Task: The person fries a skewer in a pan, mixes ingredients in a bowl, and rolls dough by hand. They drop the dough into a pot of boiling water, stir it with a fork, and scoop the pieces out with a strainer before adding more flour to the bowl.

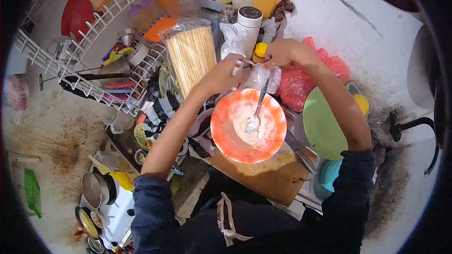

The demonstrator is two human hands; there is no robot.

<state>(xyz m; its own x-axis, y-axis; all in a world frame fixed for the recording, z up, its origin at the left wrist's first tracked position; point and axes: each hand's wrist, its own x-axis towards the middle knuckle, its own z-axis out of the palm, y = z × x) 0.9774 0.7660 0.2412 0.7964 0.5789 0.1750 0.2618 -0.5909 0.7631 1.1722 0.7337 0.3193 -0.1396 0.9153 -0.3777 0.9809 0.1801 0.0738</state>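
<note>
Both hands reach out past an orange-and-white bowl [219, 129] and pinch a clear plastic bag [262, 76] from either side. My left hand [227, 72] has its fingers closed at the bag's left edge. On the other side, my right hand [284, 51] grips the bag's upper right, close to a yellow-lidded jar [260, 50]. What the bag contains is hard to make out. In the bowl lies white flour-like powder [240, 121], with a metal spoon [262, 98] leaning on the far rim.
Beneath the bowl is a wooden board [263, 178]. A pack of wooden skewers [190, 56] stands at left, beside a white dish rack [99, 23]. Right of the bowl are red plastic bags [299, 87] and a green basin [322, 124]. A white flask [248, 30] stands behind.
</note>
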